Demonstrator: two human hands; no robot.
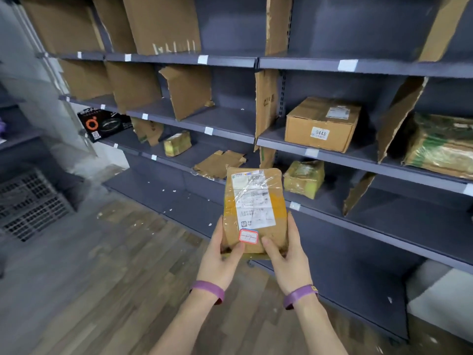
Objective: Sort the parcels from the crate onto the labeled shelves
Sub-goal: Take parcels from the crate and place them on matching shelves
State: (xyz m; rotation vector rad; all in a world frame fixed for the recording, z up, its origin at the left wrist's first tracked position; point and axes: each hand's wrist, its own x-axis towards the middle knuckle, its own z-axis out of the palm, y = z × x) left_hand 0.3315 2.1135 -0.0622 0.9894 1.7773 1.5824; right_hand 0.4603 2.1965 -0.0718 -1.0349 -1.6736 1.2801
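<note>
Holding a flat brown parcel [254,211] upright in front of the shelves [332,65], both hands grip its lower end: the left hand [220,260] wraps the lower left edge with its thumb on the front face, and the right hand [286,257] clasps the lower right edge the same way, the fingers of each curled behind the parcel. The parcel carries a white shipping label under clear tape, and a small red-bordered sticker [248,236] with a handwritten mark sits between the two thumbs. Each wrist wears a purple band [208,288].

The dark grey shelves are split into bays by cardboard dividers [266,108], with white tags [347,64] along their front edges. On the middle shelf to the right stands a cardboard box [322,124] marked 0448. One shelf lower, just right of the held parcel, rests a small taped yellowish packet [304,178]; another like it [178,143] lies further left. A black printed box [105,124] sits at the far left end. A dark lattice crate [28,203] stands on the wooden floor [115,278] at left.
</note>
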